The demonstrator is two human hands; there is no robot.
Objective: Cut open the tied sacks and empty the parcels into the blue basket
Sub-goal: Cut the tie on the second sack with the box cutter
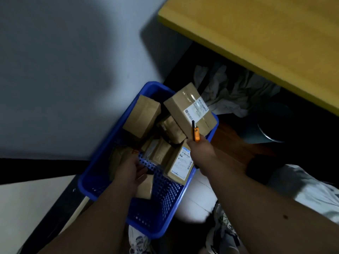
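Parcels (189,109) are lying heaped in the blue basket (102,143) at frame centre. At four o'clock of the heap, the right hand (200,151) is gripping an orange cutter (196,132), blade pointing to twelve. At seven o'clock, the left hand (131,173) is reaching inside, fingers relaxed, touching a small parcel (145,187).

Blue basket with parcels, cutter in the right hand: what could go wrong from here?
1. The right hand holds the orange cutter over the parcels while the left hand reaches into the blue basket; if the blade is out, which I cannot tell, it could nick the hand or a box.
2. The large labelled box leans tilted on the far rim and might slide out.
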